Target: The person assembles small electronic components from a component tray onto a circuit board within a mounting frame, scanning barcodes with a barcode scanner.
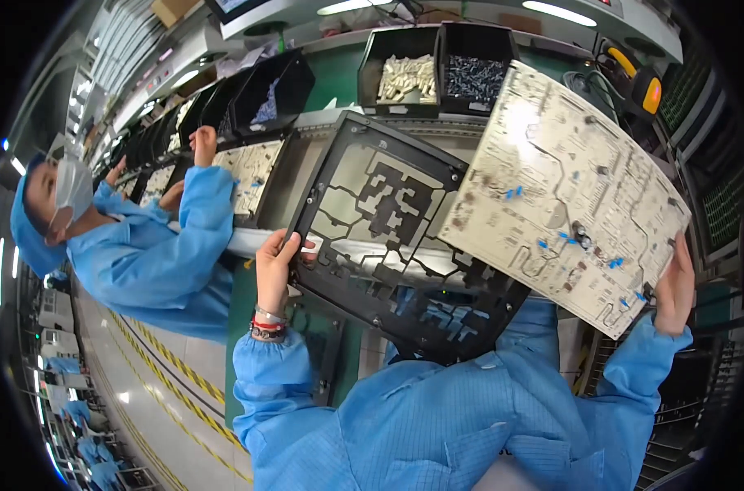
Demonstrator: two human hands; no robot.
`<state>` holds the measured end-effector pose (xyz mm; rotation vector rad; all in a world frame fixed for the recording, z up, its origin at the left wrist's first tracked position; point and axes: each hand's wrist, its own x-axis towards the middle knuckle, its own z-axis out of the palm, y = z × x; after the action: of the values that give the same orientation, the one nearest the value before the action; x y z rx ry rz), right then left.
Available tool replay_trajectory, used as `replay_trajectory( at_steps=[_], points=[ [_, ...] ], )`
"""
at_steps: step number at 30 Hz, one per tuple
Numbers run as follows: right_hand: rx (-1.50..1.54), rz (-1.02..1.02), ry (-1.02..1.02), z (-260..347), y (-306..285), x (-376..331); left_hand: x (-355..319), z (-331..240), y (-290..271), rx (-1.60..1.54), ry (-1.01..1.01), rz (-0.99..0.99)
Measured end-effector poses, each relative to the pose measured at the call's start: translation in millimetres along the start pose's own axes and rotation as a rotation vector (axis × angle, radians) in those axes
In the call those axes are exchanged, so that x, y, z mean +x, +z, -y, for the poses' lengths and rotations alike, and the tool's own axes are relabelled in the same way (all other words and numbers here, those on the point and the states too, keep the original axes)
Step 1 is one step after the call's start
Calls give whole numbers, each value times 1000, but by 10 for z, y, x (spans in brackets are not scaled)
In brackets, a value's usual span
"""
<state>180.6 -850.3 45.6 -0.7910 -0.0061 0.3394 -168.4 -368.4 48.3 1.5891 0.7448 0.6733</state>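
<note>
Left hand [275, 263] clamps the black fixture frame [388, 237] at its left edge; right hand [676, 288] grips the circuit board [564, 196] — board tilted, overlapping the frame's right side.

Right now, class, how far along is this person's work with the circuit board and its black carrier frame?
Done: the circuit board is lifted clear of the black carrier frame and already carries small blue parts. In hand: left hand grips the frame's edge, right hand the board's corner. Left: both are held above the line, neither set down.
</note>
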Motion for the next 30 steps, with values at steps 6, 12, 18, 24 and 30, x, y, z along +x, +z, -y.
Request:
replay_trajectory(
  at_steps=[6,12,18,24,30],
  points=[
    [-113,384,234,-692,648,118,-275,265,-83,-44,-126,-55],
    [-171,355,330,-1524,1175,-336,-448,448,-159,-93,-144,-23],
    [-149,305,284,-1712,1204,-589,-475,450,-163,-141,-162,-35],
    [-142,237,293,-1777,1239,-751,-471,532,-167,-6,-145,-13],
    [-679,435,-14,-1834,1087,-734,-450,611,-130,100,-126,20]
  ],
)
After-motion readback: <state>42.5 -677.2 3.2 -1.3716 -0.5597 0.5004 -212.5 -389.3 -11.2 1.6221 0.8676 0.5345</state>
